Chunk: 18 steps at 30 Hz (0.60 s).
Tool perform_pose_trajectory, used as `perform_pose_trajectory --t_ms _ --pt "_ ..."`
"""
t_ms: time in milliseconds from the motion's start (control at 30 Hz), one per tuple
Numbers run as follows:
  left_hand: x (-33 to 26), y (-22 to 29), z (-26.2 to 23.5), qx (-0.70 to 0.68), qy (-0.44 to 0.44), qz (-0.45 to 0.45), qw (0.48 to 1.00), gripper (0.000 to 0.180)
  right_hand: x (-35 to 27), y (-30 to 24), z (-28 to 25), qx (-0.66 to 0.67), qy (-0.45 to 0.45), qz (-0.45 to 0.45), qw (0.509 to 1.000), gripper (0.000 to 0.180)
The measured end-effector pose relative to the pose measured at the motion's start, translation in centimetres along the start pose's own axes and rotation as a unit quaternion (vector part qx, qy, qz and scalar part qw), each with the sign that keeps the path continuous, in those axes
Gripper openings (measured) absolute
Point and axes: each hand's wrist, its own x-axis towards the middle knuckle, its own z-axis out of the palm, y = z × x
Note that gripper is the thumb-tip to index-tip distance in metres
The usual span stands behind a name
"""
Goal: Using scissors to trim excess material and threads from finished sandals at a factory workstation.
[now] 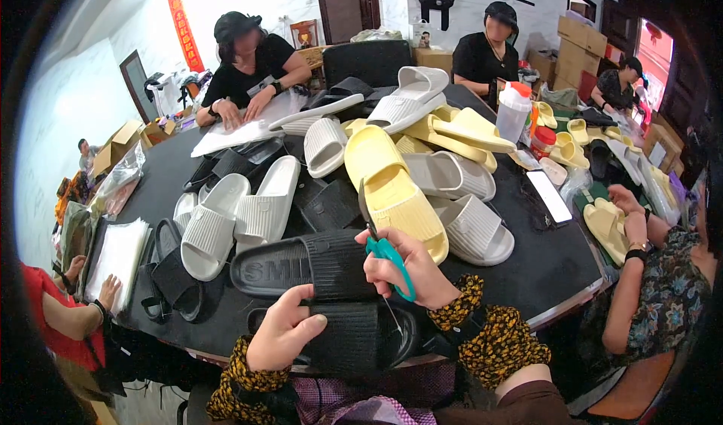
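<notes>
My left hand grips a black slide sandal at the near table edge, its thumb lying on the ribbed strap. Just beyond lies a second black slide sandal, sole up at its heel end and touching the first. In my right hand is a pair of scissors with teal handles, the blades pointing away over a yellow slide sandal. A thin pale thread runs below my right hand over the nearer black sandal. Whether it is attached there I cannot tell.
Grey slide sandals and more yellow ones are heaped on the black table. A white phone and a clear bottle stand or lie at right. White sheets lie at left. Several people work around the table.
</notes>
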Motion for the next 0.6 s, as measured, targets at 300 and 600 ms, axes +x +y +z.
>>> perform_pose_trajectory --t_ms 300,600 --pt "0.1 -0.8 -0.8 -0.006 0.152 0.119 0.981 0.042 -0.3 -0.3 -0.4 0.064 0.042 -0.031 0.997 0.035" --pt "2.3 0.2 -2.2 0.113 0.282 0.183 0.935 0.051 -0.2 0.2 0.0 0.019 -0.009 0.003 1.000 0.035"
